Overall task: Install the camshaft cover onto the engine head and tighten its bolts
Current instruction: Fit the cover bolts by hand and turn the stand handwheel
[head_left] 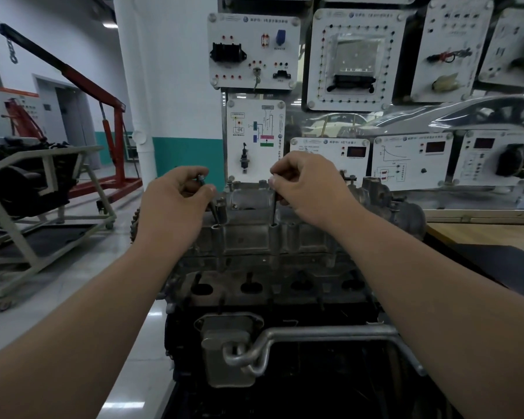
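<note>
Two bare forearms (pixel 73 343) reach from near to one grey cast-metal camshaft cover (pixel 248 237) on the dark engine head (pixel 254 285). Left hand (pixel 176 201) pinches one slim steel bolt (pixel 208 198); right hand (pixel 309 189) pinches a second bolt (pixel 273 210), its head hidden by fingers.

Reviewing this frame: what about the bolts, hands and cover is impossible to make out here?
Head view throughout.
- Head of the right bolt: covered by fingers of the right hand.
- Tips of that bolt and the left bolt: down at the camshaft cover holes, so thread engagement cannot be told.
- Cover's right end: behind the right forearm.
- Print on the wall panels: too small and blurred.
</note>
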Demonstrator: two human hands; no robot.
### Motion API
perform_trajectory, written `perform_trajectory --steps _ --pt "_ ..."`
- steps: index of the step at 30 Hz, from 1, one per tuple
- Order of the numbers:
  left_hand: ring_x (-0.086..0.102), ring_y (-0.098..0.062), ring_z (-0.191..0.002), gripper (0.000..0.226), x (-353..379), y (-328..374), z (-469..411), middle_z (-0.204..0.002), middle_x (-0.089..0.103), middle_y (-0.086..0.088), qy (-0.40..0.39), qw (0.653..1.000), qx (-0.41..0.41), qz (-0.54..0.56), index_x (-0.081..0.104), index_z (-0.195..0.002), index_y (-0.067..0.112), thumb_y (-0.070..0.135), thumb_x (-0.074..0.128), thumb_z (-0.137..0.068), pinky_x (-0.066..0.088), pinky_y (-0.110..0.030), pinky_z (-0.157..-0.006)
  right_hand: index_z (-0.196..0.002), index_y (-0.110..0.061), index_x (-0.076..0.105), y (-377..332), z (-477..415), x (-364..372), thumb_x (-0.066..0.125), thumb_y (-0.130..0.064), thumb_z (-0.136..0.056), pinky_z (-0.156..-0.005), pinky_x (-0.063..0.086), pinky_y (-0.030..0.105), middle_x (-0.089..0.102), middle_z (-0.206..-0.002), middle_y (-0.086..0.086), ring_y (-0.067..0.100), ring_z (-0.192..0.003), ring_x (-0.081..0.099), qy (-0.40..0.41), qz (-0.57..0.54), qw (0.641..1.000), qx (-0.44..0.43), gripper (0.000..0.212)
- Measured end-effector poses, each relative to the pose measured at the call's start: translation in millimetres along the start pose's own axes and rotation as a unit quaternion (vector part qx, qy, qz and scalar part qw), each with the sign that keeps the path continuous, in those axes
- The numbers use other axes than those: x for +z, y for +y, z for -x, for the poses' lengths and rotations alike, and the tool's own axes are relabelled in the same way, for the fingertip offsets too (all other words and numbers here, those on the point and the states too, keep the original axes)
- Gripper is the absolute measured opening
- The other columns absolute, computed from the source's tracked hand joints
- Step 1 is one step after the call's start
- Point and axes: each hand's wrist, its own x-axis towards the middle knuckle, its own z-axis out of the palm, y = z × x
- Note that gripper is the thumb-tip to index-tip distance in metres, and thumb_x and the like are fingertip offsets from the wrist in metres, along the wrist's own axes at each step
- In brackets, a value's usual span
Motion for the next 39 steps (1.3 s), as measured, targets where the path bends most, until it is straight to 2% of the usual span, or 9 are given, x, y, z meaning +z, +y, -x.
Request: perform_trajectory --steps 4,9,14,17,20,24,30,35,39 --pt "0.059 0.002 -0.078 0.027 0 -2 0 -0.083 0.061 0.021 0.0 0.998 0.033 -0.05 0.066 -0.113 0.027 0.023 0.066 -0.087 0.041 -0.009 -0.072 -0.096 -0.029 0.059 3 7 -4 0.063 -0.022 -0.093 -0.062 0.043 0.006 0.057 -0.082 -0.02 -0.002 -0.075 0.057 0.017 0.044 0.998 -0.032 0.008" --pt "0.058 0.002 -0.074 0.027 -2 2 -2 -0.083 0.062 0.018 -0.016 0.995 0.033 -0.088 0.065 -0.114 0.029 0.026 0.066 -0.087 0.036 -0.007 -0.062 -0.095 -0.024 0.06 -2 17 1 0.059 -0.024 -0.095 -0.066 0.042 0.011 0.052 -0.081 -0.018 -0.002 -0.076 0.051 -0.069 0.123 0.987 -0.076 0.001" --pt "0.057 0.001 -0.074 0.027 -6 6 -1 -0.085 0.064 0.013 -0.034 0.99 0.038 -0.13 0.065 -0.115 0.029 0.027 0.065 -0.087 0.036 -0.009 -0.06 -0.096 -0.022 0.065 0 21 -1 0.054 -0.026 -0.096 -0.08 0.048 0.024 0.061 -0.098 -0.009 0.006 -0.085 0.056 -0.11 0.172 0.976 -0.072 0.012" --pt "0.052 0.006 -0.073 0.026 -4 4 2 -0.081 0.058 0.021 -0.059 0.984 0.038 -0.167 0.066 -0.113 0.028 0.026 0.066 -0.087 0.034 -0.008 -0.063 -0.11 -0.024 0.064 0 19 -5 0.055 -0.018 -0.094 -0.079 0.044 0.013 0.06 -0.101 -0.013 0.002 -0.089 0.056 -0.141 0.13 0.98 -0.058 0.02" --pt "0.045 0.007 -0.073 0.025 -1 0 7 -0.099 0.057 0.013 -0.078 0.974 0.051 -0.205 0.068 -0.112 0.027 0.026 0.066 -0.087 0.03 -0.007 -0.067 -0.115 -0.025 0.063 0 17 -7 0.054 -0.014 -0.095 -0.076 0.041 0.007 0.059 -0.098 -0.014 0.0 -0.089 0.056 -0.161 0.114 0.979 -0.04 0.025" --pt "0.045 0.008 -0.074 0.025 1 -3 9 -0.097 0.055 0.012 -0.07 0.973 0.051 -0.212 0.067 -0.105 0.029 0.044 0.062 -0.085 0.029 -0.009 -0.063 -0.111 -0.025 0.063 -1 17 -6 0.057 -0.023 -0.095 -0.083 0.048 0.021 0.059 -0.098 -0.013 0.007 -0.094 0.058 -0.147 0.153 0.977 -0.034 0.018" --pt "0.057 0.002 -0.073 0.019 3 -6 10 -0.078 0.061 0.019 -0.044 0.987 -0.025 -0.15 0.066 -0.101 0.028 0.034 0.069 -0.083 0.039 -0.015 -0.059 -0.112 -0.022 0.059 -8 19 6 0.051 -0.039 -0.097 -0.087 0.053 0.039 0.063 -0.108 -0.002 0.016 -0.093 0.06 -0.125 0.24 0.962 -0.027 0.024" --pt "0.06 -0.002 -0.077 0.025 -2 -5 10 -0.084 0.062 0.019 -0.054 0.988 -0.047 -0.138 0.066 -0.107 0.028 0.033 0.07 -0.083 0.045 -0.02 -0.061 -0.125 -0.023 0.055 -7 21 0 0.05 -0.026 -0.097 -0.093 0.05 0.039 0.061 -0.116 -0.004 0.014 -0.1 0.057 -0.157 0.184 0.97 -0.029 0.029" --pt "0.054 0.003 -0.076 0.029 4 -3 16 -0.083 0.059 0.02 -0.048 0.986 -0.031 -0.158 0.064 -0.107 0.027 0.038 0.071 -0.081 0.037 -0.014 -0.061 -0.116 -0.023 0.057 -7 22 4 0.049 -0.036 -0.099 -0.087 0.049 0.038 0.062 -0.105 -0.001 0.016 -0.088 0.056 -0.122 0.26 0.957 -0.035 0.024"
